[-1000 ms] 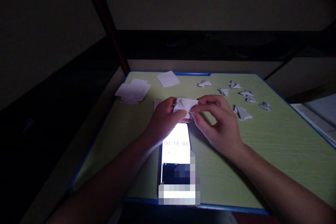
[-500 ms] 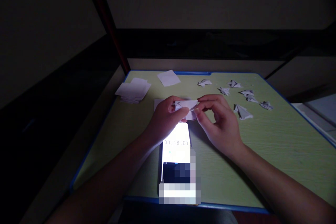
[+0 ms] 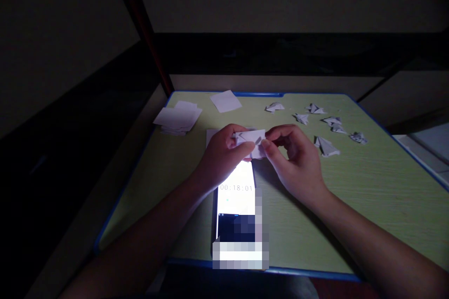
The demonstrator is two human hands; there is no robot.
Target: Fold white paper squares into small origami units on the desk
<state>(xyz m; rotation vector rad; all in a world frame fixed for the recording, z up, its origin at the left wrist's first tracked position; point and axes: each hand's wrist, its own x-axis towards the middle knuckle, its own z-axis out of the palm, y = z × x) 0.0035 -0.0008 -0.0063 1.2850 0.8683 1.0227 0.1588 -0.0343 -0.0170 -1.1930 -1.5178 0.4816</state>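
A small folded piece of white paper (image 3: 258, 149) is held between both hands above the middle of the table. My left hand (image 3: 224, 152) grips its left part, thumb lying across the front and fingers behind. My right hand (image 3: 294, 156) pinches the right edge between thumb and fingertips. Just below the hands lies a phone (image 3: 235, 201) with a lit screen reading 00:18:01; its lower part is blurred out. Behind the left hand, a pale sheet (image 3: 210, 134) shows in part on the table.
On the green, blue-edged table (image 3: 368, 196), a stack of white paper squares (image 3: 178, 117) lies at far left. One single paper square (image 3: 226, 101) lies at the back. Several folded paper pieces (image 3: 327, 146) are scattered at right. Pale objects (image 3: 421, 149) stand beyond the right edge.
The right thumb and fingers have closed on the paper's right edge, where the flap now looks flatter. The view has tilted slightly down. The left hand keeps its grip.
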